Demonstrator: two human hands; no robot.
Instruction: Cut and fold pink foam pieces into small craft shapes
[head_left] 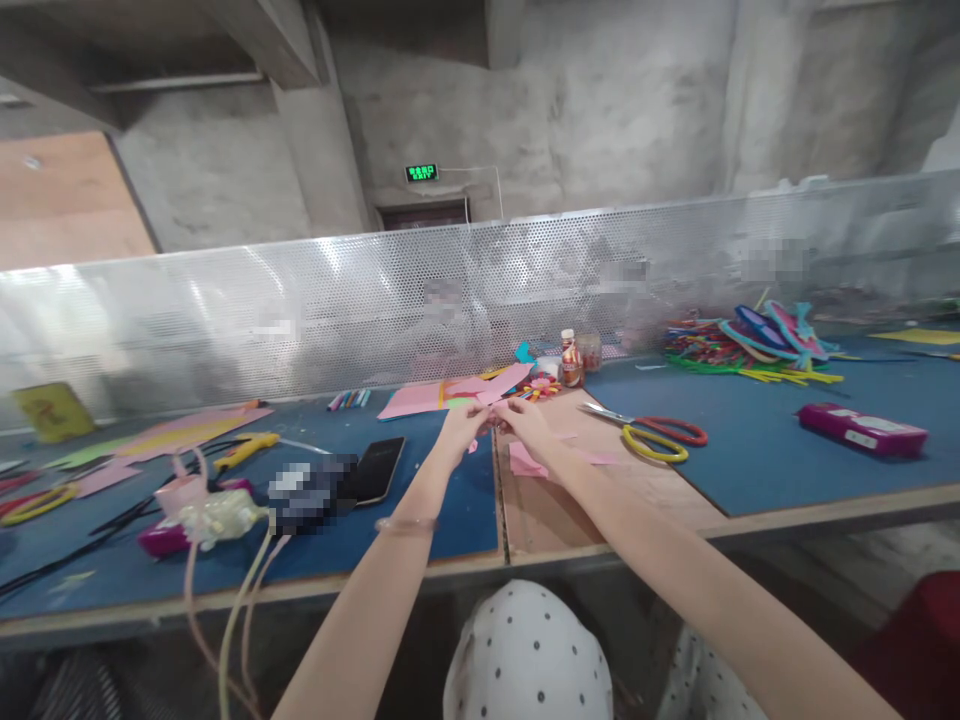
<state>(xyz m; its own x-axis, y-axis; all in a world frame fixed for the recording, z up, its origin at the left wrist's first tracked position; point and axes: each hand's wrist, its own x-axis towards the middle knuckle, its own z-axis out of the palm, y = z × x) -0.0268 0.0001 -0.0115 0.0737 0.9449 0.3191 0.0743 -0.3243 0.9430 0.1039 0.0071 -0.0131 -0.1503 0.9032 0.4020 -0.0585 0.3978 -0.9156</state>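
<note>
Left grip (461, 430): I pinch a small pink paper piece (497, 405) at my fingertips.
Right grip (525, 422): I pinch the same piece, just beside my left.
Paper piece: between my hands, over the tabletop (466, 525).
Pink scraps (529, 461): under my right forearm.
Scissors (628, 418): to the right.

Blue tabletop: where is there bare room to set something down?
Widest bare patch: between the red-and-yellow scissors and the purple box, nearer than the pipe cleaners. A smaller one lies on the near side of the black smartphone, beside the left forearm. Crowded: around the left hand and right hand, with pink paper and the bottle beyond.
</note>
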